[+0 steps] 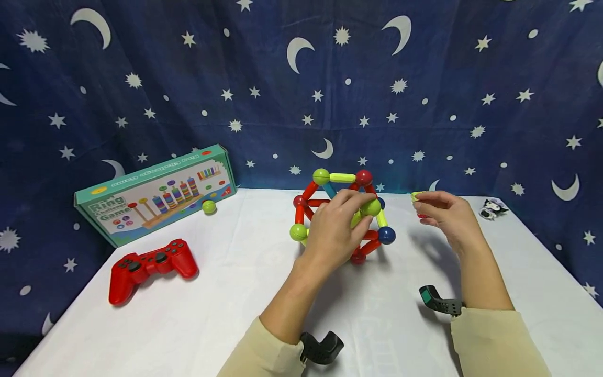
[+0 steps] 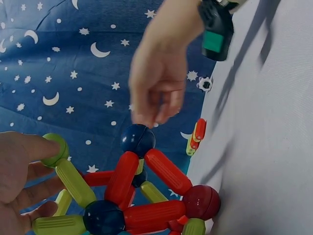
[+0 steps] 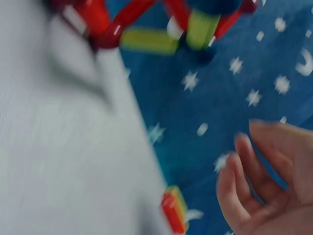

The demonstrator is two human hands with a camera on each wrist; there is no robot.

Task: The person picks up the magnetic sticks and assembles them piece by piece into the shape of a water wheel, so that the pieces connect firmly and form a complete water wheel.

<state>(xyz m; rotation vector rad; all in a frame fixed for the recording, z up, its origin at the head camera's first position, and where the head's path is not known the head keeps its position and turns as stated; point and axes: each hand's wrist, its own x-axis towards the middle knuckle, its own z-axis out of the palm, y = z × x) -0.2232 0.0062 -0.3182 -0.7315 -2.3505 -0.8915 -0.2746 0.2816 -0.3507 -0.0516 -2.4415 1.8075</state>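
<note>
A frame of magnetic rods and balls [image 1: 364, 178] stands on the table, built of red, yellow-green and blue parts. My left hand [image 1: 336, 222] reaches over its front and pinches a green ball [image 1: 371, 208]; the left wrist view shows this green ball [image 2: 55, 149] between thumb and fingers, joined to a yellow-green rod [image 2: 76, 183]. To the right of the frame, my right hand [image 1: 447, 214] is raised with loosely bent fingers, holding nothing. Beyond it lie a few loose red and yellow-green rods [image 3: 175, 209], apart from the fingers and partly hidden by them in the head view.
A Ring Challenge Game box [image 1: 155, 199] leans at the back left, with a loose green ball [image 1: 209, 207] before it. A red game controller [image 1: 153, 267] lies nearer on the left. A small black-and-white figure [image 1: 492, 209] is at the far right; a starry cloth [image 1: 264, 78] hangs behind.
</note>
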